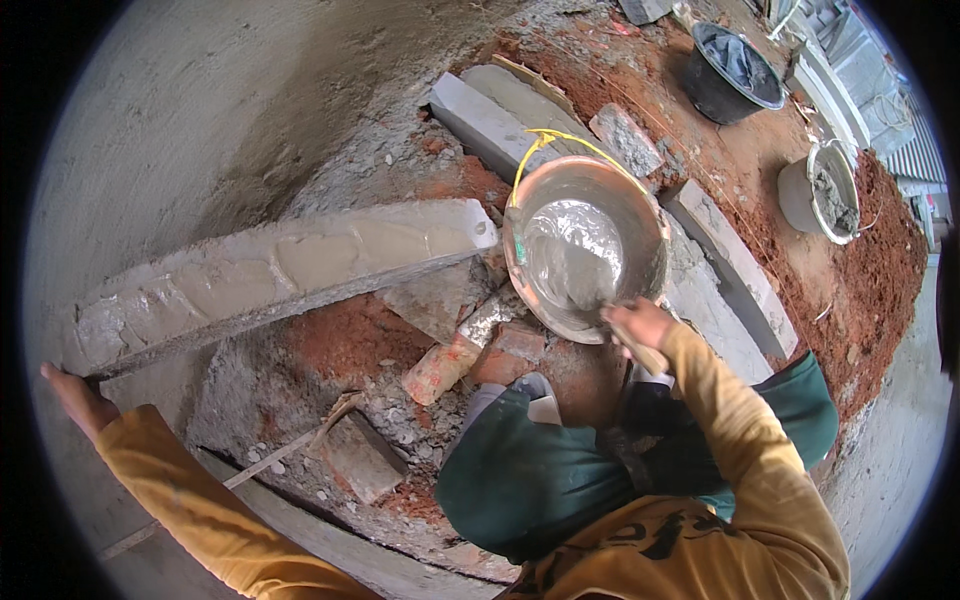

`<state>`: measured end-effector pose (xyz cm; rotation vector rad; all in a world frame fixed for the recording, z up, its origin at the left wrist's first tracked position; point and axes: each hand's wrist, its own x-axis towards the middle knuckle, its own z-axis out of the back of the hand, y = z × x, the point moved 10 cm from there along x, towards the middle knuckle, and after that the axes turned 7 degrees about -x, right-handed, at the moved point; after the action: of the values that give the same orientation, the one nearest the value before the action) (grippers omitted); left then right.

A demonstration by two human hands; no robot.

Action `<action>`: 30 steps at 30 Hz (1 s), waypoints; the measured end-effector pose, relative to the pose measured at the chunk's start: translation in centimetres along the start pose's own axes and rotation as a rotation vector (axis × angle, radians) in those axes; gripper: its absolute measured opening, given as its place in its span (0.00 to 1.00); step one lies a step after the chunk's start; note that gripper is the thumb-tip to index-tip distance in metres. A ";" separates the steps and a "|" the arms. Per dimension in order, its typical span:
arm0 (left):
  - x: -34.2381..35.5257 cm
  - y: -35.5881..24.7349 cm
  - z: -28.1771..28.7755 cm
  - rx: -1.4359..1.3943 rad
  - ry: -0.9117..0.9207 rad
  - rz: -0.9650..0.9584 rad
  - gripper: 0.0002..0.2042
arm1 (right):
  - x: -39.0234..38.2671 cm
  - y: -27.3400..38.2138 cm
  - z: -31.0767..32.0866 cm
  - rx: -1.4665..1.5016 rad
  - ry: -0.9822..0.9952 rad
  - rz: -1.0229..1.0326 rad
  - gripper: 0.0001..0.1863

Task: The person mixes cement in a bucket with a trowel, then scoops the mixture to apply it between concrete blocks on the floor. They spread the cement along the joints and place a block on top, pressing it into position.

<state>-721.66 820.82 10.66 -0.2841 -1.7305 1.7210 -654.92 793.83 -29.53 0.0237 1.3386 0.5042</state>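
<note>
At the far left, my left hand (82,402) grips the near end of a long concrete block (400,262), with its fingers partly hidden by the end. Wet grey mortar (235,275) is spread along the block's top face in ridged smears. The block slants up to the right, its far end beside an orange bucket (660,235) with a yellow handle. Shiny, runny mortar (570,245) lies inside the bucket. My right hand (640,328) is closed around a wooden-handled tool (645,355) at the bucket's near rim. The tool's working end cannot be made out.
A rough wall (230,100) rises at the left. Below the bucket lie a mortar-smeared cylinder (440,370) and a broken brick (360,460). Concrete blocks (735,270) flank the bucket. A black tub (715,90) and a pale bucket of mortar (800,195) stand on red soil.
</note>
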 end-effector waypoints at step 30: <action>-1.4 0.3 1.1 0.095 -0.074 -0.006 0.40 | -13.0 21.6 -12.8 -0.251 -0.298 1.111 0.26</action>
<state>-721.35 819.10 10.04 -0.1753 -1.6933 1.8243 -675.93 805.00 -14.23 0.6364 0.8625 1.5311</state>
